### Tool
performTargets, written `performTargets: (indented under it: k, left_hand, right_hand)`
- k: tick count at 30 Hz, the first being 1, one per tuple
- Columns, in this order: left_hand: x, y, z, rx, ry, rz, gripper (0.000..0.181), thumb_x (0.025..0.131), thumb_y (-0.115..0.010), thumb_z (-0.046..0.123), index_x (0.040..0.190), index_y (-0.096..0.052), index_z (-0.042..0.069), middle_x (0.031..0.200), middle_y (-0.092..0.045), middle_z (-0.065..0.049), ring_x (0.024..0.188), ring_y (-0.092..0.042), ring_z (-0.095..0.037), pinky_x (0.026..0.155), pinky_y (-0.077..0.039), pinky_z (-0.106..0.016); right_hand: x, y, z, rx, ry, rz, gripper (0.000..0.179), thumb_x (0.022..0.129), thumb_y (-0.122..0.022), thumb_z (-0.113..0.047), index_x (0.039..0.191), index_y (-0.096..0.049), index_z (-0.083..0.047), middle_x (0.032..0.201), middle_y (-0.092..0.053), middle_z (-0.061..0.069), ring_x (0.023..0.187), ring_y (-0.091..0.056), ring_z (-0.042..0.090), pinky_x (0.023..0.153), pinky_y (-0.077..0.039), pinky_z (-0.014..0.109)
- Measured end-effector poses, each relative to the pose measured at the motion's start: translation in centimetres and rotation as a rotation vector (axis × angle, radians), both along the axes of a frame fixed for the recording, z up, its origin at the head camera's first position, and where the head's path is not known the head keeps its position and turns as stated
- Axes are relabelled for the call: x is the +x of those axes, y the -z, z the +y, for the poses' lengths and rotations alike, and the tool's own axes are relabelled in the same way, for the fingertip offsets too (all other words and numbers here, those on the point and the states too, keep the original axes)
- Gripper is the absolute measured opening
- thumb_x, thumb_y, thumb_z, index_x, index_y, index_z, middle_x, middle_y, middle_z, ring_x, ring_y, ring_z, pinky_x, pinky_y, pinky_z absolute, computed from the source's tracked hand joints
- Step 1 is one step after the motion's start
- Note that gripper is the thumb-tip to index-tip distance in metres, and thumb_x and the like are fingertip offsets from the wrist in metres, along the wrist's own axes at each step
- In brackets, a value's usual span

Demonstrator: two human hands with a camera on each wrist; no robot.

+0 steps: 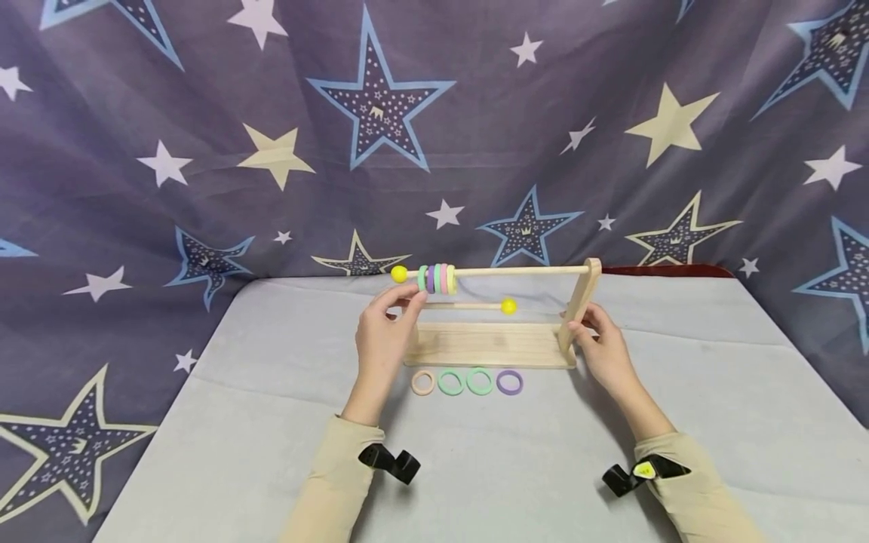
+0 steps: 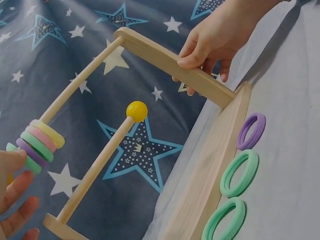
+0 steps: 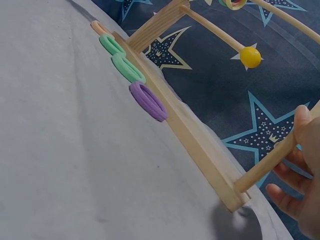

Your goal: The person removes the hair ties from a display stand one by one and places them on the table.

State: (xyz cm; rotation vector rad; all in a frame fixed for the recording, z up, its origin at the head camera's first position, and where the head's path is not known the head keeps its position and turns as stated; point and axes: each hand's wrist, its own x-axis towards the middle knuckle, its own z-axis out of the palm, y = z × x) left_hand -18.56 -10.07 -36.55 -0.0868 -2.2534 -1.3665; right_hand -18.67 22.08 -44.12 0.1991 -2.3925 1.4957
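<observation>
A wooden rack (image 1: 489, 345) with two level rods stands on the table. On its upper rod (image 1: 523, 271) hang several hair ties, bunched near the yellow end ball (image 1: 399, 274): green, purple, pink and yellow. My left hand (image 1: 382, 339) pinches the outermost green hair tie (image 1: 422, 278) at its lower edge with thumb and forefinger; in the left wrist view, a fingertip (image 2: 18, 157) lies against the bunch. The lower rod (image 2: 95, 172) is bare and ends in another yellow ball (image 2: 136, 111). My right hand (image 1: 606, 356) grips the rack's right upright (image 1: 581, 303), thumb in front.
In front of the rack's base lie an orange hair tie (image 1: 423, 383), two green hair ties (image 1: 451, 382) and a purple hair tie (image 1: 510, 382) in a row. A grey cloth (image 1: 516, 467) covers the table, and a star-patterned curtain (image 1: 434, 98) hangs behind it.
</observation>
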Motion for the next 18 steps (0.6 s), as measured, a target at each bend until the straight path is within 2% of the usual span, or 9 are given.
performTargets:
  k: [6,12,18]
  left_hand:
    - [0.0,-0.1,-0.4,-0.031,-0.03,0.038,0.019,0.09,-0.074,0.03,0.105,-0.078,0.018,0.101,-0.072,0.005,0.089,-0.065,-0.012,0.078,-0.049,-0.035]
    - [0.1,-0.4,-0.8,-0.032,-0.086,0.066,0.017,0.089,-0.076,0.024,0.103,-0.078,0.015,0.093,-0.075,-0.001,0.088,-0.066,-0.019,0.075,-0.05,-0.038]
    - [0.1,-0.7,-1.2,-0.015,-0.106,0.08,0.017,0.089,-0.076,0.025,0.102,-0.078,0.015,0.092,-0.075,0.001,0.086,-0.066,-0.015,0.075,-0.048,-0.035]
  right_hand:
    - [0.2,-0.2,0.0,-0.007,0.002,-0.006,0.035,0.101,-0.056,-0.011,0.132,-0.053,0.004,0.121,-0.064,0.023,0.105,-0.053,0.0,0.077,-0.042,0.013]
    - [0.2,-0.3,-0.1,-0.021,-0.012,0.004,0.035,0.1,-0.057,-0.01,0.132,-0.053,0.004,0.12,-0.065,0.024,0.105,-0.053,-0.001,0.077,-0.042,0.014]
    - [0.3,-0.3,-0.1,-0.031,-0.007,-0.003,0.035,0.1,-0.058,-0.012,0.132,-0.054,0.003,0.12,-0.065,0.022,0.106,-0.054,0.003,0.078,-0.042,0.013]
